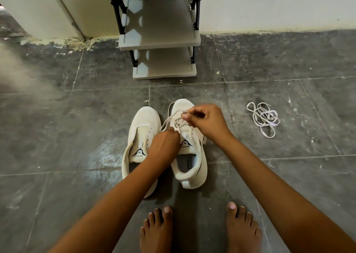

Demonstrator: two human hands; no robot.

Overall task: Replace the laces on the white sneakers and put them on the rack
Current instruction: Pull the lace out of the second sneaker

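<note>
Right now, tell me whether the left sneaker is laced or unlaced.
Unlaced: the left sneaker shows bare eyelets and an exposed tongue, with no lace across it.

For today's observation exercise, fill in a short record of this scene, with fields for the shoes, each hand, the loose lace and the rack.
left sneaker: on the floor, no lace in it
right sneaker: on the floor beside it, partly laced
left hand: pinches the lace at the right sneaker's eyelets
right hand: pinches the lace over the toe end
loose lace: tangled on the floor, to the right
rack: against the wall, visible shelves bare
</note>
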